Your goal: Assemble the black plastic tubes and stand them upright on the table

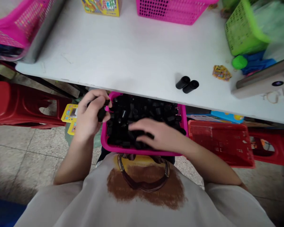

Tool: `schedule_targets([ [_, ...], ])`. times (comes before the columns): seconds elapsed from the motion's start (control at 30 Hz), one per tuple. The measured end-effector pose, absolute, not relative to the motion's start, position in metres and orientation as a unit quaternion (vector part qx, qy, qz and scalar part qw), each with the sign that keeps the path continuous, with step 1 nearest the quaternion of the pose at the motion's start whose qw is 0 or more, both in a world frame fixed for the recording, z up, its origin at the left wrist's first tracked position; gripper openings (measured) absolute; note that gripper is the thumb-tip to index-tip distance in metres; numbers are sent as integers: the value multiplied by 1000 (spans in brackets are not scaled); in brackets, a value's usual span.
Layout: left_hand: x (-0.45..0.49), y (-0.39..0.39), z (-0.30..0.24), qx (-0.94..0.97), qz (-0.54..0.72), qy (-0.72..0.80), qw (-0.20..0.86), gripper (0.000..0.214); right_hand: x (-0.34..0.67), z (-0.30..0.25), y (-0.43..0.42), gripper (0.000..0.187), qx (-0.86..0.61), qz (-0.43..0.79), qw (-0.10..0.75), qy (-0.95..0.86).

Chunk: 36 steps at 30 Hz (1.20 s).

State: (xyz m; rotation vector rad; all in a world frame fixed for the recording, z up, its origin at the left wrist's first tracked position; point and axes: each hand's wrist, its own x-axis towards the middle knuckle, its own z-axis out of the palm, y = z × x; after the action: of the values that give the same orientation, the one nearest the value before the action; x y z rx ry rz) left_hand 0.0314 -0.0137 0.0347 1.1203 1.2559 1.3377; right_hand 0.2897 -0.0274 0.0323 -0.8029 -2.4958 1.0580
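My left hand is closed around black plastic cylinders at the left edge of a pink basket. How many it holds is partly hidden by the fingers. The basket sits against the table's front edge, filled with many small black plastic pieces. Over its front right part, my right hand reaches in among the pieces, thumb and fingers apart and somewhat blurred. Two black tubes lie side by side on the white table, near its front edge.
Along the table's back stand a yellow box, a pink basket and a green basket. Small cards and a handheld fan lie right. A red crate and red stools flank me below.
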Motion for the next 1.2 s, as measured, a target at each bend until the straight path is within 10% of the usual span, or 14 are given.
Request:
schedule_targets([
  [0.2,21,-12,37,742,290,556,238,14,331,17,35,54,-587,74,179,-787],
  [0.47,71,2,20,816,16,561,136,38,318,11,52,56,-637,-10,59,-769],
  [0.6,87,8,14,809,-50,573,120,39,317,18,39,59,-626,-24,135,-767],
  [0.93,72,-6,26,762,204,517,332,40,305,18,-18,32,-512,334,474,-634],
  [1.2,87,-27,42,646,300,430,554,30,281,26,-54,54,-481,414,486,-601],
])
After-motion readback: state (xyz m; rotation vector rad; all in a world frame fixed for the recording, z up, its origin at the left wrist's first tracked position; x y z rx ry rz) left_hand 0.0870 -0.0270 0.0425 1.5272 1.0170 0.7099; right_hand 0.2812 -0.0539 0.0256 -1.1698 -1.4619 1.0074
